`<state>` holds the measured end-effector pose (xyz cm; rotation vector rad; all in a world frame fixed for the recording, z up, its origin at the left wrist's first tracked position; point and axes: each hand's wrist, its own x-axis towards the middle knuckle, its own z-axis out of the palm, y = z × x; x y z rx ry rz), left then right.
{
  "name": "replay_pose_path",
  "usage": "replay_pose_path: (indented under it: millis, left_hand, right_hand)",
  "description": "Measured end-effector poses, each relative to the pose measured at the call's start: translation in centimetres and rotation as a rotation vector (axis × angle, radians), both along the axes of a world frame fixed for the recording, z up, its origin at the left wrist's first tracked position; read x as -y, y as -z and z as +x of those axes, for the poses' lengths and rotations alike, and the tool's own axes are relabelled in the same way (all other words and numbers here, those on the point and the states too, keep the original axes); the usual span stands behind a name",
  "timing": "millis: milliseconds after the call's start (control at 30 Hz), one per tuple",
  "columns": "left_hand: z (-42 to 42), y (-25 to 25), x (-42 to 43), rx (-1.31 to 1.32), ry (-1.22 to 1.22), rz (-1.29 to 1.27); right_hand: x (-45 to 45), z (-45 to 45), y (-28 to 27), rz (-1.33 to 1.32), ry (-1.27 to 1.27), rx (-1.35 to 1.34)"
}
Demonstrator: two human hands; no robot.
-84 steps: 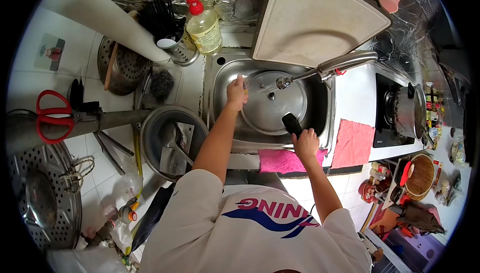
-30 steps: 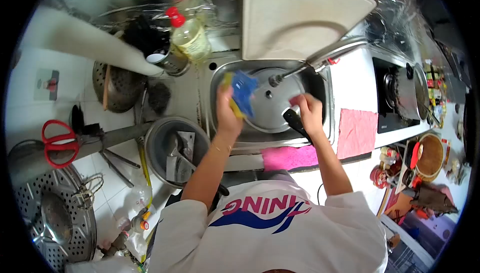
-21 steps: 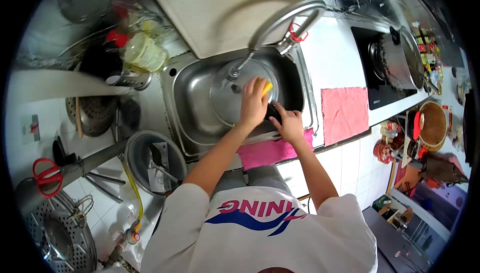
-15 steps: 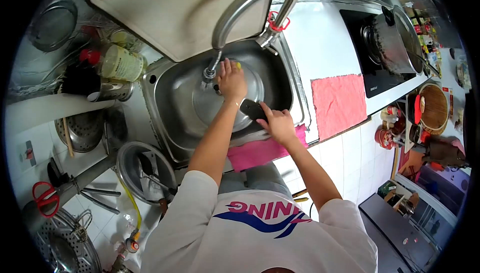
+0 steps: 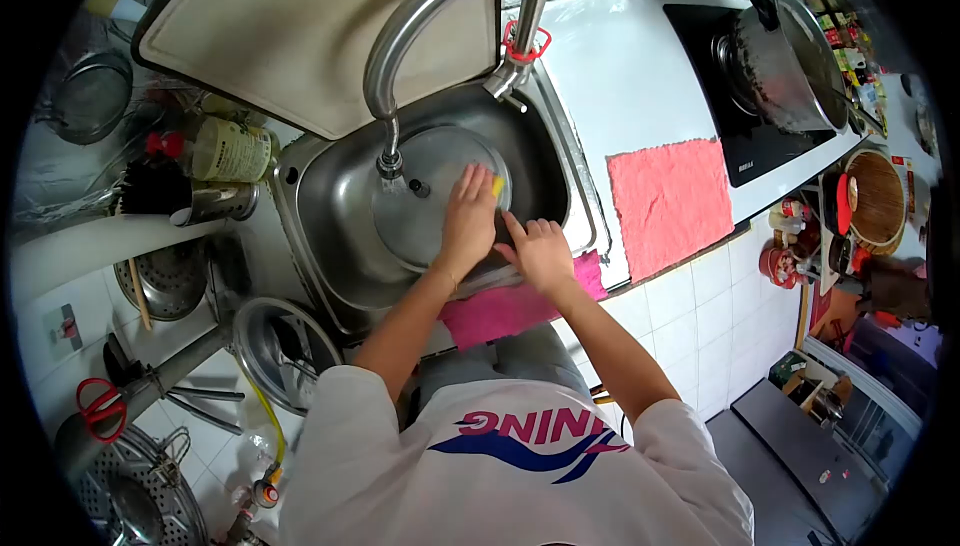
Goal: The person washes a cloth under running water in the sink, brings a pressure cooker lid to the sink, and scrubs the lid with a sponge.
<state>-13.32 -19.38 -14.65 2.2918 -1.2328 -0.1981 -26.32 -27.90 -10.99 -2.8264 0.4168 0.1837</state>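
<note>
A round pot lid with a small dark knob lies tilted in the steel sink. Water runs from the faucet onto its left side. My left hand presses on the lid's right part, fingers together, over a yellow sponge that peeks out beside the fingertips. At the lid's lower right edge, my right hand grips the rim with the thumb toward the lid; its palm side is hidden.
A cutting board leans behind the sink. To the right are a pink cloth and a pot on the black cooktop. A bottle stands on the left. A magenta cloth hangs over the front edge.
My left hand has moved from near the faucet toward the lid's right side. The lid's knob has come into view, and the dark flat piece at my right hand no longer shows.
</note>
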Motion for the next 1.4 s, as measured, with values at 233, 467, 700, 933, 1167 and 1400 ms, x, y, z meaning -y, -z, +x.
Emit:
replay_pose_path:
  millis: [233, 467, 700, 933, 1167, 1400]
  left_hand:
    - [2.3, 1.6, 0.8, -0.026, -0.009, 0.082]
    - [4.8, 2.5, 2.2, 0.071, -0.026, 0.122]
    - [3.1, 2.9, 0.9, 0.102, -0.051, 0.017]
    - [-0.6, 1.0, -1.7, 0.092, 0.032, -0.005]
    - [4.6, 2.9, 1.8, 0.042, 0.021, 0.104]
    - [2.4, 2.5, -0.3, 0.075, -0.046, 0.054]
  right_hand:
    - [0.1, -0.1, -0.1, -0.05, -0.018, 0.029]
    - [-0.2, -0.5, 0.2, -0.057, 0.003, 0.073]
    - [-0.3, -0.3, 0.1, -0.068, -0.001, 0.088]
    - [-0.3, -0.6, 0.2, -0.031, -0.015, 0.075]
    - [-0.5, -0.6, 0.1, -0.058, -0.002, 0.098]
    - [-0.6, -0.5, 0.2, -0.076, -0.009, 0.1]
